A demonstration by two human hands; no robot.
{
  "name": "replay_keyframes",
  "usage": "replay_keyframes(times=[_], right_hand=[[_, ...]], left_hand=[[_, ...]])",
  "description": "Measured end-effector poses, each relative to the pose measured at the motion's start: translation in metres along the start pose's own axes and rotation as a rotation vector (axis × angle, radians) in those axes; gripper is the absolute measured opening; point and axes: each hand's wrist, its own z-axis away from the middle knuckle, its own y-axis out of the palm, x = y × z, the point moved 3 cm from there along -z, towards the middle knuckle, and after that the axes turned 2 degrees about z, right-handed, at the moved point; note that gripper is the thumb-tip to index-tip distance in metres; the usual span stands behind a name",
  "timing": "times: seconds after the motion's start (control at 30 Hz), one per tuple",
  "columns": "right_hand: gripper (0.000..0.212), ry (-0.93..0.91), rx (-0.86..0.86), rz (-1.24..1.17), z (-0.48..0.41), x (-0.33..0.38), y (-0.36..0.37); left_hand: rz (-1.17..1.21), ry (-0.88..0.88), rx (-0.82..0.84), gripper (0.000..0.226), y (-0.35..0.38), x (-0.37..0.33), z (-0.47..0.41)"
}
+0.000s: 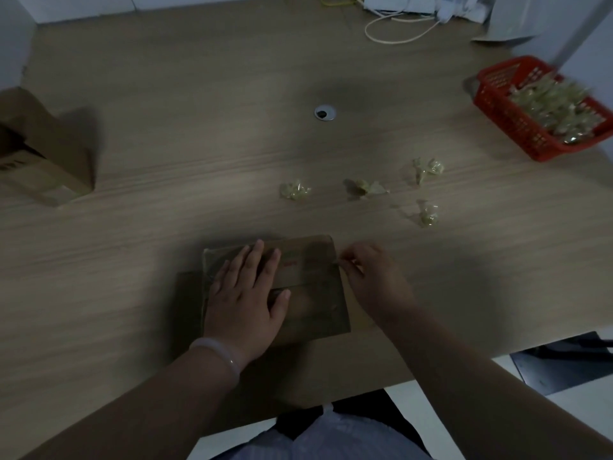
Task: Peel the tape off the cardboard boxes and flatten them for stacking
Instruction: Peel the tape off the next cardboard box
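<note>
A small brown cardboard box [311,293] sits on the wooden table near its front edge, with clear tape across its top. My left hand [247,295] lies flat on the box's left half, fingers straight and spread, pressing it down. My right hand [371,277] is at the box's right edge, thumb and forefinger pinching the end of the tape [339,264] there. Several crumpled balls of peeled tape [366,187] lie on the table beyond the box.
A red plastic basket [497,104] filled with crumpled tape stands at the far right. More cardboard boxes [46,151] lie at the left edge. A round cable hole [325,113] is mid-table, and white cables [394,31] run at the back.
</note>
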Motion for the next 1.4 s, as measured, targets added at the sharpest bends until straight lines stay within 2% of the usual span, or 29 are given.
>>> replay_keyframes(times=[0.1,0.2,0.37,0.43,0.5,0.57,0.7,0.77,0.83,0.9,1.07,1.13,1.23,1.33,1.4], right_hand=[[0.005,-0.039,0.012,-0.052,0.008,-0.005,0.0],[0.006,0.03,0.026,-0.166,0.012,-0.01,-0.002],[0.022,0.343,0.13,-0.575,0.005,-0.01,0.005],[0.018,0.496,0.201,-0.794,0.0,-0.012,0.008],[0.012,0.616,0.236,-0.903,-0.001,-0.015,0.01],[0.014,0.657,0.207,-0.818,-0.004,-0.02,0.01],[0.002,0.586,0.162,-0.552,-0.007,-0.022,0.013],[0.019,0.609,0.22,-0.478,0.001,-0.021,0.016],[0.03,0.709,0.217,-0.618,0.014,-0.019,0.02],[0.03,0.731,0.192,-0.738,0.025,-0.014,0.017],[0.025,0.548,0.271,-0.536,0.039,-0.005,0.002],[0.024,0.546,0.266,-0.497,0.04,-0.003,-0.001],[0.019,0.645,0.25,-0.569,0.036,-0.003,0.001],[0.022,0.785,0.308,-0.686,0.032,-0.003,0.005],[0.025,0.801,0.355,-0.678,0.028,-0.004,0.007]], left_hand=[[-0.002,-0.001,0.005,0.068,0.001,0.0,-0.001],[-0.001,-0.001,0.0,0.068,0.001,0.0,-0.001],[0.011,0.013,-0.002,0.068,-0.001,0.0,-0.001],[0.025,0.012,-0.002,0.068,-0.002,-0.001,-0.001],[0.015,0.012,-0.004,0.068,-0.001,0.0,-0.001],[0.002,0.015,-0.002,0.068,0.0,0.0,-0.002],[0.005,0.01,-0.008,0.068,-0.002,0.0,-0.003],[0.0,0.003,-0.014,0.068,-0.002,0.0,-0.004],[0.013,-0.009,-0.019,0.067,-0.002,0.0,-0.005],[0.017,-0.015,-0.019,0.067,-0.001,0.0,-0.006],[0.011,-0.017,-0.02,0.068,0.0,0.0,-0.007],[0.014,-0.014,-0.02,0.068,0.0,0.0,-0.007],[-0.005,-0.013,-0.022,0.068,-0.001,-0.001,-0.007],[-0.008,-0.008,-0.021,0.068,-0.003,-0.002,-0.006],[0.002,-0.012,-0.02,0.069,-0.004,-0.002,-0.006]])
